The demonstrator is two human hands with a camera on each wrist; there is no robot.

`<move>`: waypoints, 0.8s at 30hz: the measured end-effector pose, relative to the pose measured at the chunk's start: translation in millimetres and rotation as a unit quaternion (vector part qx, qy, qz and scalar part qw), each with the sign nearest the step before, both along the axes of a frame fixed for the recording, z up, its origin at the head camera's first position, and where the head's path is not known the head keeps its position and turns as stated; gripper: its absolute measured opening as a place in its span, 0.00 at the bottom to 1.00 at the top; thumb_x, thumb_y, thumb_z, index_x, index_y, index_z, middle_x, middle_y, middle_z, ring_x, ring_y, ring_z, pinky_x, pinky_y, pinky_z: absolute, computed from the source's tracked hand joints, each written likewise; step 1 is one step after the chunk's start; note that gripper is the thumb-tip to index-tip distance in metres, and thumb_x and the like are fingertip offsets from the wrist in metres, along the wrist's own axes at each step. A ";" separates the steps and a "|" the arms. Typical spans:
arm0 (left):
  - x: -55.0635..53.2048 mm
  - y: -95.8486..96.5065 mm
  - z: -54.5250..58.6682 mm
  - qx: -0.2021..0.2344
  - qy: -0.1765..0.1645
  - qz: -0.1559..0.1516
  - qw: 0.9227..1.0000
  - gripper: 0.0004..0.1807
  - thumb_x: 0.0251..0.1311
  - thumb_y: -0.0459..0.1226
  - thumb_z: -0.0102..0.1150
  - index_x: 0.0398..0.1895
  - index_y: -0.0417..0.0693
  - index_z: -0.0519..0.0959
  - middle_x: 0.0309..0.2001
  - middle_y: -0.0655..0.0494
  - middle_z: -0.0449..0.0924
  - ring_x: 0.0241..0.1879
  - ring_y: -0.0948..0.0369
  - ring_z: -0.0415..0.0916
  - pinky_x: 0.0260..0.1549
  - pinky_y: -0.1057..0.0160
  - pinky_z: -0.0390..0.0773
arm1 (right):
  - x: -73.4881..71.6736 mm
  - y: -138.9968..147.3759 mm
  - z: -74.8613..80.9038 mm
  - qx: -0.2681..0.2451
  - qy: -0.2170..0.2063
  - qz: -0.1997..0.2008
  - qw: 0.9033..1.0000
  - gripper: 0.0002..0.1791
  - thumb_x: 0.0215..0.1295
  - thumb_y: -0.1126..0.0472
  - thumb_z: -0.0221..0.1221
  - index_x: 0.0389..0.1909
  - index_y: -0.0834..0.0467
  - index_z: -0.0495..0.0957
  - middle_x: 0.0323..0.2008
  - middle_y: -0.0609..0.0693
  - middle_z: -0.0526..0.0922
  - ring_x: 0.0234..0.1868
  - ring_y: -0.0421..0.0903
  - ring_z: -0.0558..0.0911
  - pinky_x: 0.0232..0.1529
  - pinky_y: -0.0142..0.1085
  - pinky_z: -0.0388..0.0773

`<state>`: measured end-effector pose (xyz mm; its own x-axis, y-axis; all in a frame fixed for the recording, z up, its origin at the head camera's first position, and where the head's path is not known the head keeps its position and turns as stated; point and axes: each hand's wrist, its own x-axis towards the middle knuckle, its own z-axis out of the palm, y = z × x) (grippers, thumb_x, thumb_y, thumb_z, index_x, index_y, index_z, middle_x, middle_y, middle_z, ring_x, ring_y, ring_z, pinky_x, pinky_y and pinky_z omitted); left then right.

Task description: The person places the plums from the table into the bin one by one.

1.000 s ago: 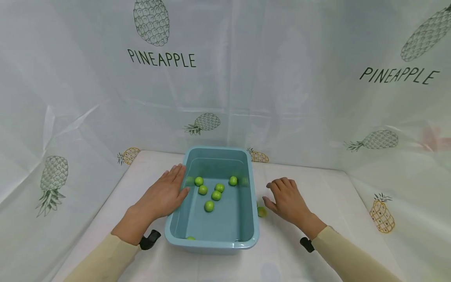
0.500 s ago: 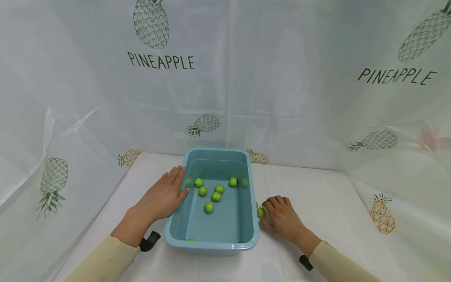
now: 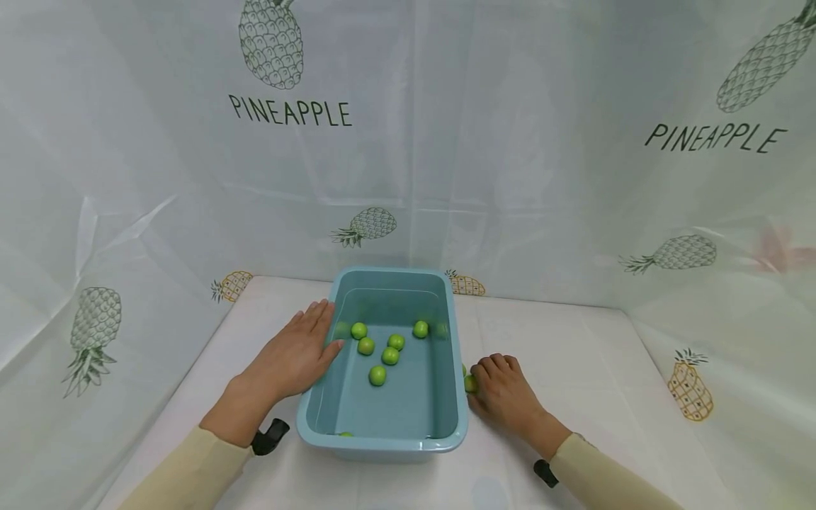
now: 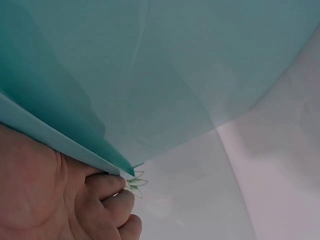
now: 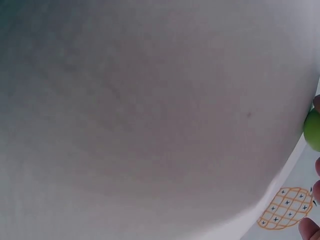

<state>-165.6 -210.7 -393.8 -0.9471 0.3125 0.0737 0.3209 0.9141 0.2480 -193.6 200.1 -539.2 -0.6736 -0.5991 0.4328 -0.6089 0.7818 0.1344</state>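
A pale blue plastic basin (image 3: 382, 445) stands on the white-covered table, with several small round green fruits (image 3: 377, 375) spread over its floor. Along its left rim lies my left hand (image 3: 295, 358), fingers straight and the thumb reaching over the edge; the left wrist view has the palm and fingers against the outside of the wall. Just outside the right wall my right hand (image 3: 506, 397) pinches a small round green fruit (image 3: 470, 384) between thumb and fingers. This fruit (image 5: 313, 131) also shows among the fingertips at the edge of the right wrist view.
Another green fruit (image 3: 464, 370) peeks out beside the basin's right wall, mostly hidden. One more fruit (image 3: 345, 433) shows behind the near rim. A white sheet printed with pineapples (image 3: 465, 212) hangs round the back and sides of the table (image 3: 548, 333).
My right hand has come down and to the left, and its fingers have closed on the green fruit beside the basin. My left hand has stayed on the rim.
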 end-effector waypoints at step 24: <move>0.6 -0.5 -0.7 -0.003 0.002 0.001 1.000 0.42 0.80 0.50 0.50 0.82 0.30 0.53 0.83 0.35 0.53 0.83 0.38 0.50 0.80 0.38 0.54 | -27.6 49.3 45.1 0.070 0.075 -0.026 0.994 0.20 0.55 0.49 0.67 0.36 0.60 0.73 0.33 0.53 0.76 0.40 0.56 0.77 0.46 0.52 0.77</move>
